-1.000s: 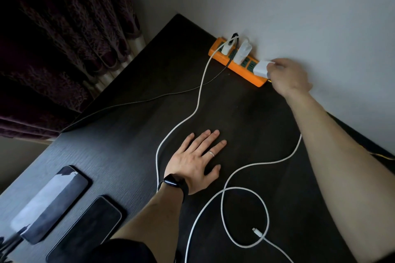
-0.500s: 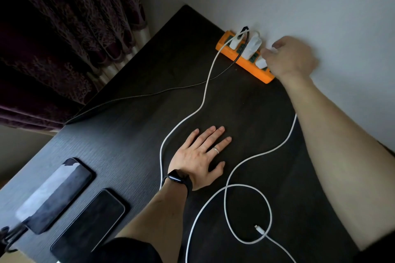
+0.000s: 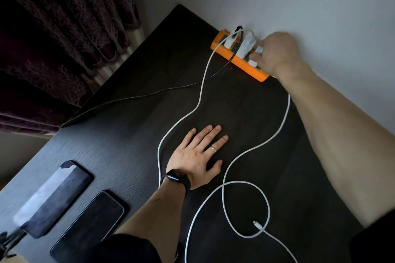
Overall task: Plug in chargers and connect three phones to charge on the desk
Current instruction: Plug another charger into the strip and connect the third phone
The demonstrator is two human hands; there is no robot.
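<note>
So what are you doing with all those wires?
The right hand is pressing a white charger plug into the orange power strip by the wall, beside two other white plugs. The left hand rests flat on the dark wooden desk. A white cable's loose end lies unconnected, and two dark phones wait near the desk's edge.

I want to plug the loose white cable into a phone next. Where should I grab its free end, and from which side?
Pinch the small white connector, just behind its tip, from above. It lies flat on the desk inside the cable's loop, tip pointing up-left, so thumb and forefinger can close on its two long sides. The left hand, resting flat, looks nearest.
</note>
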